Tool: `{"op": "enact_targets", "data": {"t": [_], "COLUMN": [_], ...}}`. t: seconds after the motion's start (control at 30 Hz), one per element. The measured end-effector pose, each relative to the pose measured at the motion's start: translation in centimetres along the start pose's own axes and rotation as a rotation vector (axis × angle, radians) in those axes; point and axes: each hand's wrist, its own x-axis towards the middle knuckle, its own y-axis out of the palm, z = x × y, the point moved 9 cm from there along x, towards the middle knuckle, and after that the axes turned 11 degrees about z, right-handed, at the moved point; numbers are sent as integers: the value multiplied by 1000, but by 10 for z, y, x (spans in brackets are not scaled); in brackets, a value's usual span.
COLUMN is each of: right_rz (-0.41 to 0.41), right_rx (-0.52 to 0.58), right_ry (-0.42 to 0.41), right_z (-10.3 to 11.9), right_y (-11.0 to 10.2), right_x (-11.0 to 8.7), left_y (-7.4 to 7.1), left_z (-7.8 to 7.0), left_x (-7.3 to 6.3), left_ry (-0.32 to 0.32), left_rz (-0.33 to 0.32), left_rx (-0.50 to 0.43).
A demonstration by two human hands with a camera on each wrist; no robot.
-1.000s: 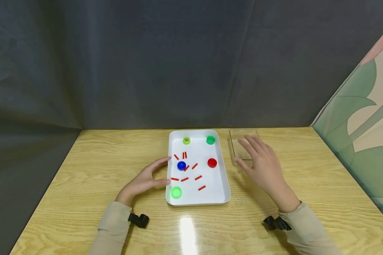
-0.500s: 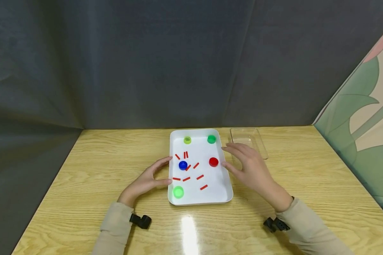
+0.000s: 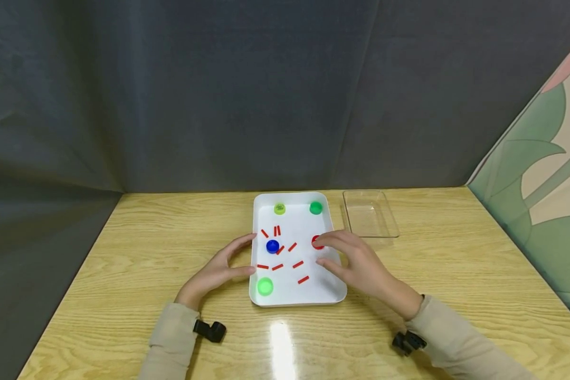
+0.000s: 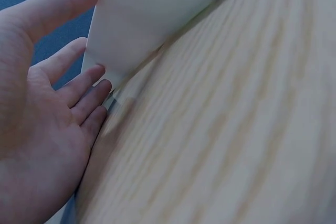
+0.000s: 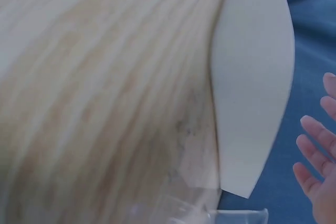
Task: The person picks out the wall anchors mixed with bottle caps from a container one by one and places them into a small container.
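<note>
A white rectangular tray (image 3: 320, 287) lies on the wooden table in the head view. My left hand (image 3: 217, 268) is at its left side, thumb and fingertips spread along the wall; the left wrist view shows fingertips touching the tray's outer wall (image 4: 142, 14). Over the tray's right side hovers my right hand (image 3: 361, 264), fingers apart with nothing between them. Beneath its fingertips sits a red round cap (image 3: 316, 244), partly hidden. Also in the tray are a blue cap (image 3: 273, 246), green caps (image 3: 315, 208), a yellow-green cap (image 3: 279, 209) and several short red sticks (image 3: 297, 264).
A clear, open-topped box (image 3: 368, 216) stands just right of the tray, near the table's back edge. Behind the table (image 3: 123, 253) hangs a dark curtain (image 3: 242, 95), and a printed leaf-pattern panel (image 3: 532, 184) stands on the right.
My right hand has moved left from above the clear box, past the tray's right rim, to above the red cap. The left hand has stayed at the tray's left wall.
</note>
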Motion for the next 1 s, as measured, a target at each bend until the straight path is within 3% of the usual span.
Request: {"op": "enact_targets", "data": {"t": [0.3, 0.6, 1.0], "right_rz": [145, 367, 496], "right_rx": [63, 36, 28], "right_ry": [-75, -51, -5], "right_z": [1, -2, -10], "right_y": [28, 51, 65], "right_x": [7, 19, 30], "left_y": [1, 1, 1], "left_z": [-2, -2, -3], "left_x": [-1, -1, -1], "left_ry": [9, 4, 7], "left_rz": [-3, -4, -5], "left_rx": [-3, 3, 10]}}
